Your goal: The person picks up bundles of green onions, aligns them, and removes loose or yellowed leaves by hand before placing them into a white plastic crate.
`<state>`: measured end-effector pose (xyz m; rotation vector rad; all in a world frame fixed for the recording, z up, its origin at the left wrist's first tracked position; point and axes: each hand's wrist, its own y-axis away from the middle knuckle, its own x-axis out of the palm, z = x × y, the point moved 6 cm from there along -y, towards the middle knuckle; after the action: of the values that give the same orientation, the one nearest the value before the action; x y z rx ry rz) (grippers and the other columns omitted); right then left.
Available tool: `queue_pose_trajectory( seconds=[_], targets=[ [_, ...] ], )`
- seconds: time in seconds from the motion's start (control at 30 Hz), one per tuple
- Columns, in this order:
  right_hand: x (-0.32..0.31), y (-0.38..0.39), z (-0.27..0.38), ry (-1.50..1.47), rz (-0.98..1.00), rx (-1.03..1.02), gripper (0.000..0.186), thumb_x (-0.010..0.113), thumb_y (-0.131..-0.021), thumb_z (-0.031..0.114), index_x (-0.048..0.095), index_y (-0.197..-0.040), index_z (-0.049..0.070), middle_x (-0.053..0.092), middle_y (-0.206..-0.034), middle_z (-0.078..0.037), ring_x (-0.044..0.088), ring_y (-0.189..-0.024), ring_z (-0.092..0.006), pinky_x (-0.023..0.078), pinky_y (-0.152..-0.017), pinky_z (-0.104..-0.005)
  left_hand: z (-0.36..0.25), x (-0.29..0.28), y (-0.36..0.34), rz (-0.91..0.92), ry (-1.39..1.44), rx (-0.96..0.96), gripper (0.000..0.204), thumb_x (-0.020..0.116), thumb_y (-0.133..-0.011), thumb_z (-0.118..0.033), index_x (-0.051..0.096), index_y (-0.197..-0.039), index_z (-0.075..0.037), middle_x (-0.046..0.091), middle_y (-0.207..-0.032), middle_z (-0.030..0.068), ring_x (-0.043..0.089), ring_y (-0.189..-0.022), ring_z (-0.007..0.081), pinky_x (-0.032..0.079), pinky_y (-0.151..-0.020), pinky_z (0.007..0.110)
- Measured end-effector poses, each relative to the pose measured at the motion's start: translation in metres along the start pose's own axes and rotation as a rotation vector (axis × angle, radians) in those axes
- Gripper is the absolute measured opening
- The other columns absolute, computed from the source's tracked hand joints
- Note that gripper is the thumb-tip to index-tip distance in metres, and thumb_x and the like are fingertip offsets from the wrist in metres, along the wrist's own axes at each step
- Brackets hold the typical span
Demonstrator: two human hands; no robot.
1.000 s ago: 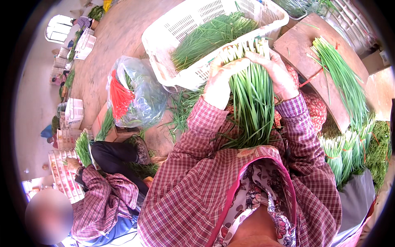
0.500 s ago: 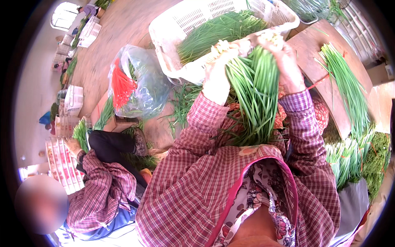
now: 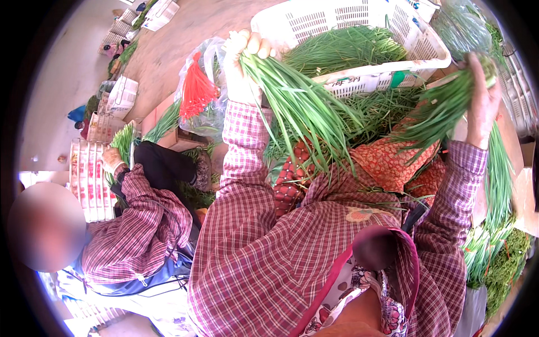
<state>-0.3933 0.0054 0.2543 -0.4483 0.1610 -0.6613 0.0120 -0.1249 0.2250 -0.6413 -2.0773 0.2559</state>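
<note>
My left hand (image 3: 247,53) is raised at upper middle, fingers wrapped round the base of a bunch of long green chives (image 3: 300,106), whose leaves fan down to the right. At the right, my right hand (image 3: 483,98) grips a second bunch (image 3: 432,109) by its top end. Between and below them, an orange floral cloth (image 3: 387,163) covers my lap, with loose strands on it. Behind lie cut greens (image 3: 370,112) and a white slatted crate (image 3: 438,56) holding a pile of chives (image 3: 342,48).
A clear bag with red ties (image 3: 196,90) is left of my left hand. A co-worker (image 3: 135,224) sits at the left holding greens. Tied bundles (image 3: 488,247) stand at the right beside a board. More crates (image 3: 120,98) line the back left.
The single bunch held between both hands is now split in two. My left hand has moved left and up, my right hand to the right. The view has shifted.
</note>
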Motion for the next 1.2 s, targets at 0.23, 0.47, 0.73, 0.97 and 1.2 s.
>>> queue_pose_trajectory(
  seconds=[0.23,0.47,0.73,0.97,1.2],
  targets=[
    [0.134,0.055,0.051,-0.189,0.570,0.004,0.021,0.076,-0.084,0.021,0.069,-0.098,0.009,0.064,-0.083,0.006,0.056,-0.069,-0.0034,0.047,-0.063,-0.0193,0.009,0.014,-0.007,-0.046,-0.147,0.024,0.013,0.062,-0.089,-0.019,0.052,-0.087,-0.011,0.048,-0.075,0.0005,0.048,-0.070,0.0164,0.045,-0.073,0.033],
    [0.174,0.094,0.068,-0.137,0.763,-0.132,0.014,0.072,-0.084,0.012,0.065,-0.092,0.003,0.066,-0.077,-0.001,0.057,-0.071,-0.0032,0.050,-0.066,-0.0231,0.020,0.010,-0.011,-0.124,-0.107,-0.032,0.012,0.065,-0.087,-0.015,0.056,-0.092,-0.009,0.055,-0.081,0.0025,0.057,-0.077,0.0191,0.050,-0.077,0.036],
    [0.178,0.095,0.072,-0.163,0.733,-0.158,0.016,0.071,-0.084,0.011,0.065,-0.095,0.001,0.067,-0.080,-0.004,0.059,-0.074,-0.0046,0.051,-0.069,-0.0234,0.037,0.006,-0.013,-0.153,-0.151,-0.026,0.019,0.066,-0.088,-0.012,0.058,-0.103,-0.003,0.065,-0.094,0.0114,0.064,-0.083,0.0228,0.054,-0.077,0.036],
    [0.188,0.102,0.051,0.096,0.686,-0.303,0.021,0.073,-0.079,0.020,0.064,-0.092,0.007,0.064,-0.071,-0.012,0.064,-0.061,-0.0254,0.051,-0.059,-0.0344,0.041,0.014,-0.012,-0.201,-0.163,0.007,0.017,0.066,-0.089,-0.010,0.058,-0.102,-0.004,0.065,-0.097,0.0128,0.065,-0.086,0.0230,0.055,-0.080,0.036],
    [0.187,0.103,0.047,0.298,0.561,-0.371,0.024,0.073,-0.078,0.026,0.063,-0.091,0.009,0.065,-0.072,-0.013,0.067,-0.067,-0.0315,0.052,-0.059,-0.0388,0.046,0.035,-0.009,-0.215,-0.165,-0.023,0.013,0.066,-0.088,-0.008,0.058,-0.096,-0.003,0.065,-0.095,0.0122,0.066,-0.079,0.0220,0.056,-0.076,0.034]
  ],
)
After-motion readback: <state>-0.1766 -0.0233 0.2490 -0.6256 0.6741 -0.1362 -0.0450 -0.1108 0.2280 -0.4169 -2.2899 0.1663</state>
